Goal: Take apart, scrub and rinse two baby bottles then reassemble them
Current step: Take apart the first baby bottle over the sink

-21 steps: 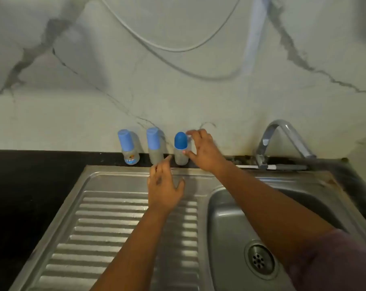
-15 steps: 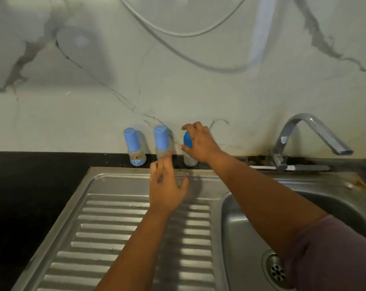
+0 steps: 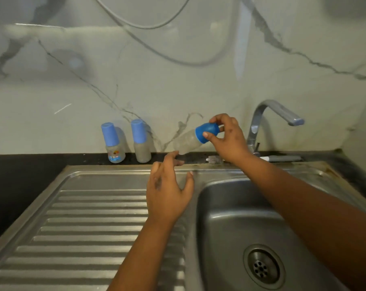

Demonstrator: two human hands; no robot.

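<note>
Head view: the right hand is pinching the blue cap of a baby bottle, holding it tilted in the air above the back rim of the sink, its cloudy clear body pointing down-left. The left hand is hovering just below the bottle's base, fingers spread open and holding nothing. Two more capped bottles are standing upright against the wall at the counter's back edge, near the drainboard's far rim.
</note>
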